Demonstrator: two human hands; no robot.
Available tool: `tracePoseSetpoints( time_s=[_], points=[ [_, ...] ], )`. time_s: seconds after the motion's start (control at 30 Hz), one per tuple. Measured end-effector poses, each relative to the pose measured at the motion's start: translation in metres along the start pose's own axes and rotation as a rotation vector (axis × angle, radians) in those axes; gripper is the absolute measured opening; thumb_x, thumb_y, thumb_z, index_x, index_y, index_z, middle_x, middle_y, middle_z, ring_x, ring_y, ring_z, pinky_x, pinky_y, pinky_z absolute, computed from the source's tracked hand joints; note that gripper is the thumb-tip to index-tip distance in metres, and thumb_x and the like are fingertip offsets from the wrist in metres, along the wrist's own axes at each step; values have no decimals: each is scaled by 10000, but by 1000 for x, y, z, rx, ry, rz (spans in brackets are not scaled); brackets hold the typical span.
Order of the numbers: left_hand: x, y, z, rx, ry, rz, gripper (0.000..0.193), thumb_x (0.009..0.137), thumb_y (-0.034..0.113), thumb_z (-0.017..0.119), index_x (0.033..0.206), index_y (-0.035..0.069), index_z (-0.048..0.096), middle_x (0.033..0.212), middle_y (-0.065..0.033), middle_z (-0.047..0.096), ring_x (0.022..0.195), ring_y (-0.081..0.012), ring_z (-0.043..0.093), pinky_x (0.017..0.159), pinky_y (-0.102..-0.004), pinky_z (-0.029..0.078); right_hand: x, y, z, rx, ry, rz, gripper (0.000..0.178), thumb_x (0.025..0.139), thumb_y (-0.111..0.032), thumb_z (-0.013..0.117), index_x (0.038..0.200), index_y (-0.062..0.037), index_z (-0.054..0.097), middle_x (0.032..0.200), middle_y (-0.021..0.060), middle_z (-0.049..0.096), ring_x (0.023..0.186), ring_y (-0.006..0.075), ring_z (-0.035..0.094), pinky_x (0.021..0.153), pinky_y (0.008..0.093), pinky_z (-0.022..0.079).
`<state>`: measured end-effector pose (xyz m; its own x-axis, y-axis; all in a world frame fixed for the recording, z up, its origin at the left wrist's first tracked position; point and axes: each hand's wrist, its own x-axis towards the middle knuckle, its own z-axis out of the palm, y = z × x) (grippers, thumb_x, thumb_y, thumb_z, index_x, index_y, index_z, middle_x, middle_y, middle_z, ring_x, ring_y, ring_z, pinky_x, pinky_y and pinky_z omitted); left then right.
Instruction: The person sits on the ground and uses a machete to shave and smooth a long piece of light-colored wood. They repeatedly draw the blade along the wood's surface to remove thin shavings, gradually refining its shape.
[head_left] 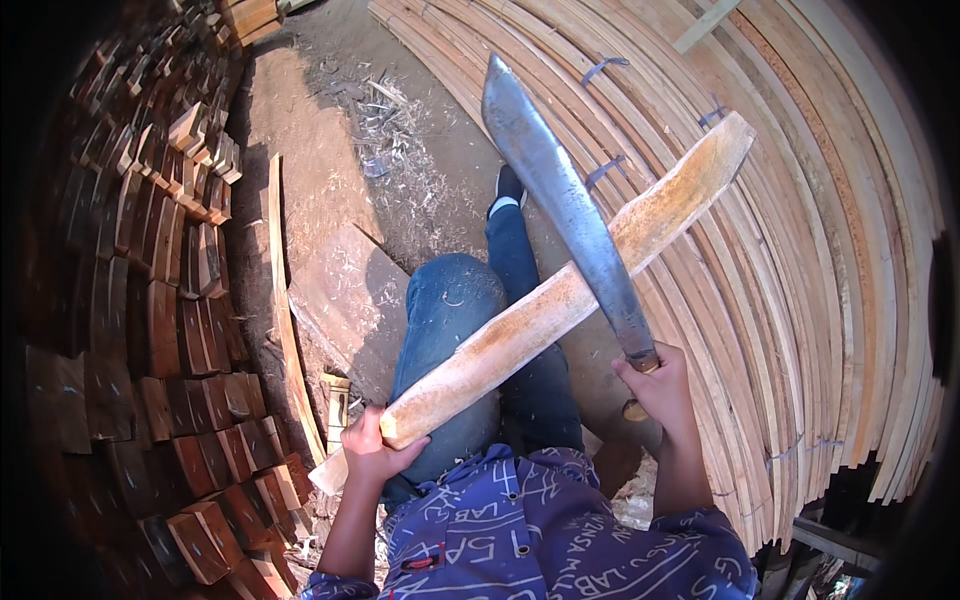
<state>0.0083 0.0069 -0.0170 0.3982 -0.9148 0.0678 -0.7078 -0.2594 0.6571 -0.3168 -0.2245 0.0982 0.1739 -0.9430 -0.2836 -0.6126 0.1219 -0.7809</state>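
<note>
My left hand [372, 447] grips the lower end of a long, rough wooden plank [515, 335], which slants up to the right across my knees. Its pale surface has brown, weathered patches. In my right hand [657, 383] is the handle of a machete [563, 190] with a broad, dark steel blade. The blade passes over the plank, crossing it near the middle, and its tip points up and to the left. Whether the edge touches the wood, I cannot tell.
Stacked wooden blocks [165, 330] rise along the left. Bundles of long, thin wooden strips [800, 200], tied with dark bands, fill the right. A narrow board [279, 290] lies on the dirt floor beside the blocks. Wood shavings [400, 130] are scattered ahead of my blue-trousered legs.
</note>
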Motion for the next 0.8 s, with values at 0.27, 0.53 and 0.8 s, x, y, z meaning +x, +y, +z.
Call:
tracePoseSetpoints(
  time_s=[0.27, 0.53, 0.8],
  points=[
    [1, 2, -5, 31, -17, -13, 672, 515, 430, 922, 932, 66, 540, 714, -125, 619, 639, -320, 659, 564, -394, 520, 3, 19, 9, 26, 95, 77, 191, 851, -32, 703, 712, -38, 572, 571, -5, 550, 454, 72, 507, 422, 246, 389],
    [7, 2, -2, -8, -4, 36, 666, 508, 423, 926, 917, 59, 545, 718, -131, 619, 624, -324, 648, 567, -397, 513, 7, 4, -10, 364, 112, 132, 203, 851, -12, 690, 705, -37, 552, 552, 7, 541, 417, 81, 501, 404, 237, 393],
    [4, 7, -5, -36, -19, -46, 645, 516, 433, 923, 882, 70, 536, 680, -124, 620, 606, -316, 643, 565, -401, 510, -10, 31, 10, 116, 81, 173, 181, 848, -46, 715, 738, -30, 572, 607, 8, 573, 442, 79, 509, 409, 250, 399]
  ],
)
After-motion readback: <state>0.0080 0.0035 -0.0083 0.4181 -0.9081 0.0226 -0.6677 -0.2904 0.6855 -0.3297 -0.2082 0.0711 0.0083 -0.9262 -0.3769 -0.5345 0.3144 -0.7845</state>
